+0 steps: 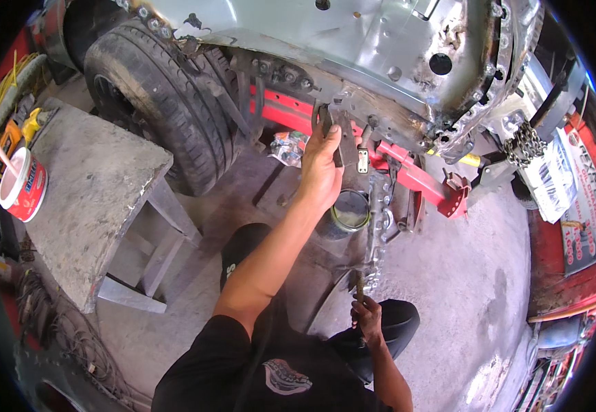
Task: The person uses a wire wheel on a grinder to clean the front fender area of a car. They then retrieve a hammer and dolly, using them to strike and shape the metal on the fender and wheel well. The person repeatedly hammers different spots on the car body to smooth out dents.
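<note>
My left hand [320,168] reaches up to the lower edge of the car body [353,75]. Its fingers are closed round a dark flat metal piece [344,141], with the thumb pressed on its face. Low by my right knee, my right hand [368,319] is wrapped round a brownish stick-like handle [360,287]. The far end of that handle overlaps a perforated metal strip [377,226], and I cannot make out its kind. A dark round container [350,209] with a pale rim stands just left of the strip.
A red jack-like beam [418,180] lies under the car. To the left are a tyre [167,103] and a worn bench [99,165] bearing a red-and-white bucket [23,184]. Cables [64,329] lie lower left. A chain [524,144] hangs beside printed boards [582,199] on the right.
</note>
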